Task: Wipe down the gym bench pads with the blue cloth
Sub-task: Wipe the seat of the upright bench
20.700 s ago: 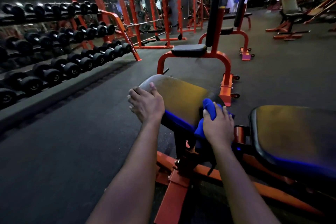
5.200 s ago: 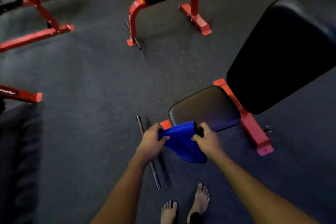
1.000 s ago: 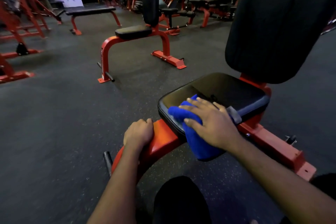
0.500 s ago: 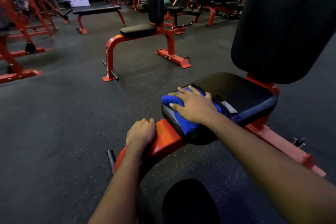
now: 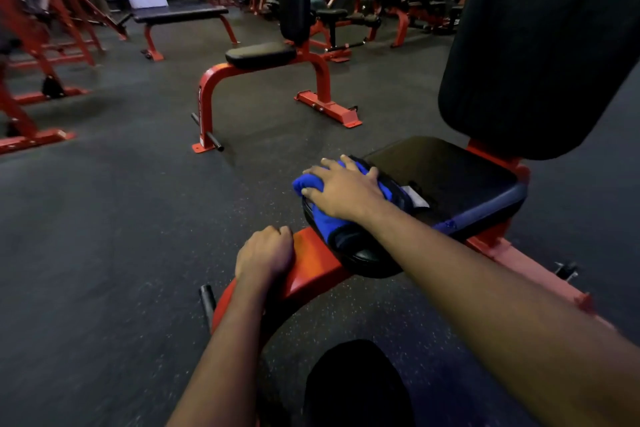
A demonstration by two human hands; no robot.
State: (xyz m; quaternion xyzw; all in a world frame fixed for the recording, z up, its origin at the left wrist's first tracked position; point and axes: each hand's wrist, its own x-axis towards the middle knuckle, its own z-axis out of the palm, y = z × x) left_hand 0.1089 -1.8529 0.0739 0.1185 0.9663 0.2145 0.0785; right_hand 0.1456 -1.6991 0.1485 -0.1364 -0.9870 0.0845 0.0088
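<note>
The right grip [image 5: 343, 189] lies flat with fingers spread, pressing the cloth [image 5: 320, 220] onto the front corner of the seat pad [image 5: 450, 177]. Part of the cloth hangs over the pad's front edge. The left grip [image 5: 265, 251] is curled over the red frame [image 5: 311, 265] just below that edge.

Nothing pinches the cloth, so a stroke running off the corner could drag it down to the floor [image 5: 121, 218]. The bunched fold may also skip patches. Most of the seat, and the back pad [image 5: 536, 45], probably remain to be wiped.
</note>
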